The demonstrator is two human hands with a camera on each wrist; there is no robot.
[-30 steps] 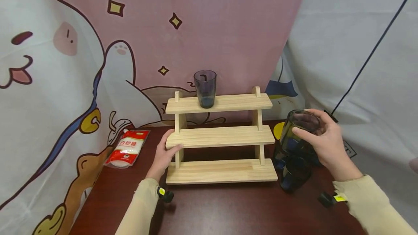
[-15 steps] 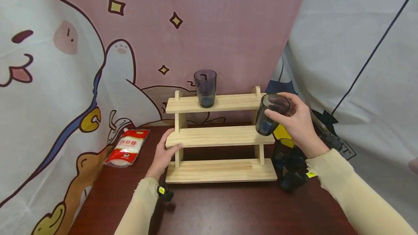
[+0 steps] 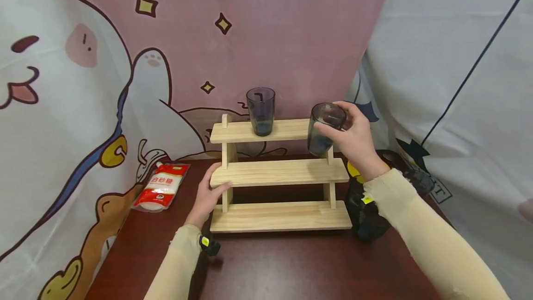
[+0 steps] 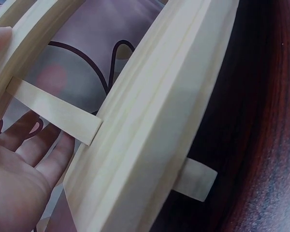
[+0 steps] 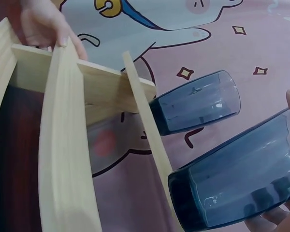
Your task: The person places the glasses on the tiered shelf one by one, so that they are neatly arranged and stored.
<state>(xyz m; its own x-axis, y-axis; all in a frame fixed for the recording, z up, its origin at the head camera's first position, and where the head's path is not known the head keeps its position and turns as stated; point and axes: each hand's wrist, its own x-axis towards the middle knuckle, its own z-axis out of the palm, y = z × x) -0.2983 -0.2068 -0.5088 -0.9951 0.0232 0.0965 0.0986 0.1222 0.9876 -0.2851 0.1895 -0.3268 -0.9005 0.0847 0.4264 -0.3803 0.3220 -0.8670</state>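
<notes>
A three-tier light wooden shelf (image 3: 279, 173) stands on the dark red-brown table (image 3: 275, 267). My left hand (image 3: 207, 198) grips the left end of its middle tier, the thumb on the board and the fingers around the side in the left wrist view. With thumb and fingers, my right hand (image 3: 356, 140) holds a dark tinted drinking glass (image 3: 318, 141) at the right end of the top tier. In the head view its base overlaps the tier's front edge; whether they touch I cannot tell. A similar glass (image 5: 198, 104) stands upright on the top tier, left of middle.
Several dark glasses (image 3: 368, 219) are grouped on the table right of the shelf, partly hidden by the right forearm. At the left lies a red and white bag of sugar (image 3: 162, 186). A cartoon-printed cloth (image 3: 308, 36) hangs close behind the shelf.
My right hand has carried the glass up and leftward from above the grouped glasses to the top tier's right end. The left hand has kept its grip on the shelf.
</notes>
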